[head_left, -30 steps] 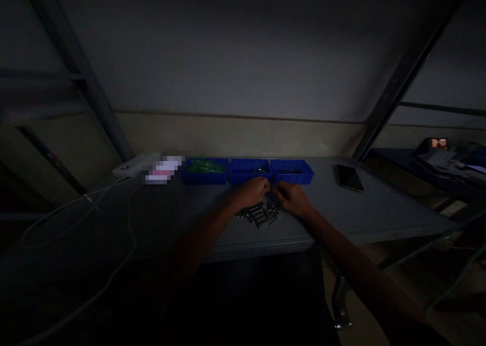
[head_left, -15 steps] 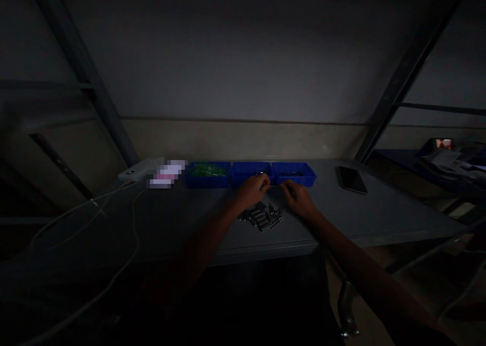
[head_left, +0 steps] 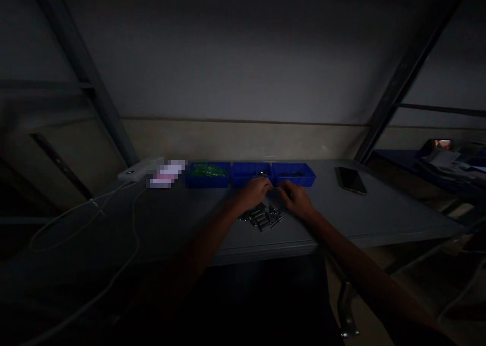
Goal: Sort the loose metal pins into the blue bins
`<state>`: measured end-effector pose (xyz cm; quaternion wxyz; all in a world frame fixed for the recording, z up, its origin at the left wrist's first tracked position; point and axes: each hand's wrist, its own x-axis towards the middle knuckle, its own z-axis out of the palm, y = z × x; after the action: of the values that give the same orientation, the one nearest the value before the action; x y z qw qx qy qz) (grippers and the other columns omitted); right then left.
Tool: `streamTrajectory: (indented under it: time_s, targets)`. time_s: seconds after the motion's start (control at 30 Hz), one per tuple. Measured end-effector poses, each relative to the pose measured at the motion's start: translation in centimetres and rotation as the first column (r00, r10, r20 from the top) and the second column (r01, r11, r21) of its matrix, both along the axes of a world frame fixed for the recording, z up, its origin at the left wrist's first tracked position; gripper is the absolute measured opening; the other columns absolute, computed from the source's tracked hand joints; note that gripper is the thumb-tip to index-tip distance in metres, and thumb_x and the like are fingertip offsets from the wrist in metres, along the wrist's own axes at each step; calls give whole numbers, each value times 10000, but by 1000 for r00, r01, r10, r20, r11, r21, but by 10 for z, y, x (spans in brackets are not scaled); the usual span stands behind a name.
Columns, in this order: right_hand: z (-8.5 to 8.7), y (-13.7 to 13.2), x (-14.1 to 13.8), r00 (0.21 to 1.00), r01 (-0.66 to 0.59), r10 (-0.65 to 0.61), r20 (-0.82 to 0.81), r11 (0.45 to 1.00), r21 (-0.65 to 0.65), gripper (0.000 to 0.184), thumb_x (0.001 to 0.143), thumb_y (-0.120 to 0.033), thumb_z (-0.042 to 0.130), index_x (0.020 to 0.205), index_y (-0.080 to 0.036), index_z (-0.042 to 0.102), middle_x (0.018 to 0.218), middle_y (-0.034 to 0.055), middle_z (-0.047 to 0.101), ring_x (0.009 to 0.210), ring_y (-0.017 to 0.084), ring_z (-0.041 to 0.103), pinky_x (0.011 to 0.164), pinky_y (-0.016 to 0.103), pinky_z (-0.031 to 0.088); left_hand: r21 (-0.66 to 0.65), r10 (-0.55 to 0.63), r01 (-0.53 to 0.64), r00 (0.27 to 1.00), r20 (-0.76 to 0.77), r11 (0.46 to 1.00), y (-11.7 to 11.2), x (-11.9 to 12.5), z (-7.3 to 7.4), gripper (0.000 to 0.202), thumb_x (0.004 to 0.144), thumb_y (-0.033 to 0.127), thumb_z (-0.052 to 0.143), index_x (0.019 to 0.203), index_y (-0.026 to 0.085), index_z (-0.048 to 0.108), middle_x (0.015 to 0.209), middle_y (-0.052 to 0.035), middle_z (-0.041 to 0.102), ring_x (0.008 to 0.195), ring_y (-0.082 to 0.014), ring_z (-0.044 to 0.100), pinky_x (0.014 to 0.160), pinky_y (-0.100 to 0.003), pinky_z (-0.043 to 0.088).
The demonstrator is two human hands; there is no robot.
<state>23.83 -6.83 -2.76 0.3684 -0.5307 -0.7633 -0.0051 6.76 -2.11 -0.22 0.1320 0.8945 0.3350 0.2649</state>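
The scene is very dark. My left hand (head_left: 255, 191) and my right hand (head_left: 296, 197) are held close together just above a small pile of metal parts (head_left: 262, 216) on the grey table (head_left: 170, 219). Both hands have their fingers curled and pinched toward each other over something tiny that I cannot make out. Just beyond the hands stand three blue bins in a row: the left bin (head_left: 207, 175) with green pieces, the middle bin (head_left: 248, 172) and the right bin (head_left: 295, 174) with dark small parts.
A dark phone (head_left: 352, 180) lies at the right of the table. A white device (head_left: 137, 170) with cables (head_left: 114, 219) trailing left sits at the back left, beside a blurred pink-white item (head_left: 166, 174). Metal frame struts rise at both sides. A cluttered bench (head_left: 448, 163) is at the far right.
Half a second ago the hands were slightly apart; now they have come together again over the metal parts. The view has barely shifted.
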Motion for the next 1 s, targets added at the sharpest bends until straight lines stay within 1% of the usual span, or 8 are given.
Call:
streamTrajectory:
  time_s: [0.2,0.47,0.53,0.6,0.73,0.83,0.93,1.0]
  targets:
    - [-3,5,3,998,54,-54,10,998,30,279,896,-327,352,817,-183,577,713,51,641,609,153,581,595,240,389,-26,12,-9,992,123,1000,-1,0,-1,131,845,208,482,940,167,563,894,-36,646,836,-148,594,773,-260,452]
    - [-2,1,1,999,8,-8,33,1000,11,267,882,-348,389,821,-187,594,711,41,640,614,147,580,583,229,375,13,40,-41,997,65,999,-1,-1,3,186,867,227,434,821,160,601,848,-43,658,811,-153,591,773,-258,438]
    - [-2,1,1,996,73,-75,51,996,41,278,878,-348,390,821,-183,606,706,48,645,608,148,579,577,232,361,-16,39,-38,998,47,999,0,-1,1,202,867,247,434,843,155,613,852,-45,664,802,-151,597,756,-253,441]
    - [-1,3,4,975,220,-222,25,973,67,304,872,-364,391,801,-175,619,677,54,643,578,148,564,554,236,336,-109,13,-15,1000,-26,994,1,0,-4,196,848,265,468,881,148,620,832,-41,672,761,-145,606,704,-236,447]
    - [-1,11,21,873,484,-479,-97,875,36,359,861,-390,378,755,-157,630,622,54,623,529,140,522,515,236,289,-251,-118,68,975,-190,966,0,1,-14,184,770,246,562,909,153,639,806,-28,682,709,-130,614,630,-200,436]
    - [0,18,34,821,559,-552,-147,829,10,396,855,-413,364,759,-146,640,638,62,626,553,150,526,516,243,282,-196,-91,46,970,-226,980,-3,3,-14,162,756,249,572,872,170,653,824,-30,683,725,-137,617,637,-205,431]
    - [-1,21,39,804,580,-575,-150,815,-13,421,849,-441,365,770,-143,651,662,73,635,572,161,532,517,251,281,-78,4,-25,967,-254,997,-8,4,-11,146,772,263,553,838,182,656,842,-38,679,755,-155,613,661,-226,428]
    - [-2,21,39,796,591,-588,-143,806,-26,416,845,-443,375,781,-142,656,680,80,642,578,165,534,519,253,284,-47,8,-21,965,-262,999,-10,4,-9,162,792,274,533,847,184,656,858,-43,676,774,-157,609,682,-231,428]
